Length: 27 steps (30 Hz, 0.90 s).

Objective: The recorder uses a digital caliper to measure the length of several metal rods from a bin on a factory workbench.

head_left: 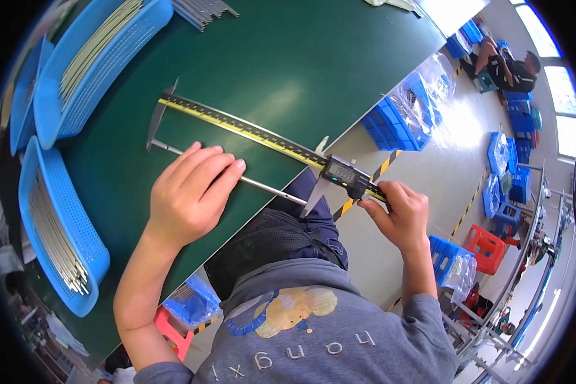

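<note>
A long digital caliper (243, 130) with a yellow-edged beam and a black display lies slantwise over the green table and past its edge. Between its spread jaws runs a thin silver metal rod (267, 187), one end at the far-left jaw and the other by the sliding jaw. My left hand (192, 185) is closed around the rod's middle, fingers bent over it. With thumb and fingers pinched, my right hand (400, 213) grips the caliper at its slider end, beside the display.
Blue perforated baskets (99, 256) of metal rods stand along the left of the green table (262, 57). More loose rods (203, 11) lie at its far edge. Beyond the table are blue crates (397, 125), a red stool (486, 248), metal racks and a seated person (512, 72).
</note>
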Available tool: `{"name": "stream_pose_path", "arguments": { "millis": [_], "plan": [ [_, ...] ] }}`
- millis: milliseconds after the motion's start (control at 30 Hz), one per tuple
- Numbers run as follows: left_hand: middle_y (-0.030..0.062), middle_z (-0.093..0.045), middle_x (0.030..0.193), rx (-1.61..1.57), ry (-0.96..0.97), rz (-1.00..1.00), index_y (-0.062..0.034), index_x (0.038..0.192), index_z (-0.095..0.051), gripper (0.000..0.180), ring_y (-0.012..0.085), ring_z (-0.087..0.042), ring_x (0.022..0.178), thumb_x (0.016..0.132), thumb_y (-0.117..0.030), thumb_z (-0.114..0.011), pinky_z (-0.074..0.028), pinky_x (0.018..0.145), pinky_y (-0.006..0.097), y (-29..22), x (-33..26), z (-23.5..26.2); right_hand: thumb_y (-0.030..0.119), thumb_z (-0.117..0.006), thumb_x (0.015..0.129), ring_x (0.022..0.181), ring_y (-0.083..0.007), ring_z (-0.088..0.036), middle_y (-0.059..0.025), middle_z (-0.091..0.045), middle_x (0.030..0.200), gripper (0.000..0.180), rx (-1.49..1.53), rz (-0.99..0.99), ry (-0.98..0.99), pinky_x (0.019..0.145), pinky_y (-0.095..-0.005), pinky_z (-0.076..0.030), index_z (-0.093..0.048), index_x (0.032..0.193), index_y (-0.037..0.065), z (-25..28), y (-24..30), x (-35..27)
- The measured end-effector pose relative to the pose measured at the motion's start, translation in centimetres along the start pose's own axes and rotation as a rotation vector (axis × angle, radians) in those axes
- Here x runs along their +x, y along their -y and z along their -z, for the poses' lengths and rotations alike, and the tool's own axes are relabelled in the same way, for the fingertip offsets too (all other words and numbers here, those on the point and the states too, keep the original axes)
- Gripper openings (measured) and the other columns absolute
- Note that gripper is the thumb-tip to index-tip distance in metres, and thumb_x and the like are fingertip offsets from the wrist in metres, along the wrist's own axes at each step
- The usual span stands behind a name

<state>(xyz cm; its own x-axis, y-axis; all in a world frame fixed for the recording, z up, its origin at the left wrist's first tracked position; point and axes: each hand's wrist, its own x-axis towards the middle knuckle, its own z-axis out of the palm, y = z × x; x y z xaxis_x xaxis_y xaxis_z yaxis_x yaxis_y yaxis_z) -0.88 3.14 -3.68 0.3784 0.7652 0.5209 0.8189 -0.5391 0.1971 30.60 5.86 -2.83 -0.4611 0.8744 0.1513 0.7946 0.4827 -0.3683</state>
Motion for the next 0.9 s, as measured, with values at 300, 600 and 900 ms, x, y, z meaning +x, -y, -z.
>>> {"name": "stream_pose_path", "arguments": {
  "millis": [300,600,900],
  "plan": [
    [0.0094,-0.063,0.096,-0.057,0.043,0.033,-0.0047,0.099,-0.067,0.032,0.0265,-0.062,0.092,0.067,-0.002,-0.067,-0.051,0.084,0.041,0.1,0.0,0.1,0.035,-0.074,0.07,0.05,-0.0218,-0.057,-0.0041,-0.056,0.064,0.032,0.039,-0.026,0.029,0.044,-0.0316,-0.041,-0.058,0.079,0.008,0.3,0.6,0.4],
    [0.0075,-0.063,0.09,0.069,0.066,-0.056,-0.0043,0.081,-0.064,0.011,0.0237,-0.063,0.087,0.071,-0.009,-0.065,-0.053,0.078,0.037,0.0,-0.5,0.5,0.032,-0.075,0.068,0.047,-0.0226,-0.053,-0.0046,-0.053,0.06,0.031,0.023,0.015,-0.008,0.042,-0.0326,-0.039,-0.058,0.077,0.008,-0.6,0.0,0.9],
    [0.0074,-0.056,0.081,0.274,-0.153,0.263,-0.0038,0.078,-0.056,0.006,0.0266,-0.059,0.07,0.075,-0.006,-0.06,-0.047,0.056,0.035,6.4,3.0,10.4,0.023,-0.075,0.068,0.045,-0.0191,-0.051,-0.0054,-0.052,0.059,0.027,0.05,0.029,-0.009,0.043,-0.031,-0.038,-0.058,0.08,0.006,-0.1,-0.8,2.4]
  ]
}}
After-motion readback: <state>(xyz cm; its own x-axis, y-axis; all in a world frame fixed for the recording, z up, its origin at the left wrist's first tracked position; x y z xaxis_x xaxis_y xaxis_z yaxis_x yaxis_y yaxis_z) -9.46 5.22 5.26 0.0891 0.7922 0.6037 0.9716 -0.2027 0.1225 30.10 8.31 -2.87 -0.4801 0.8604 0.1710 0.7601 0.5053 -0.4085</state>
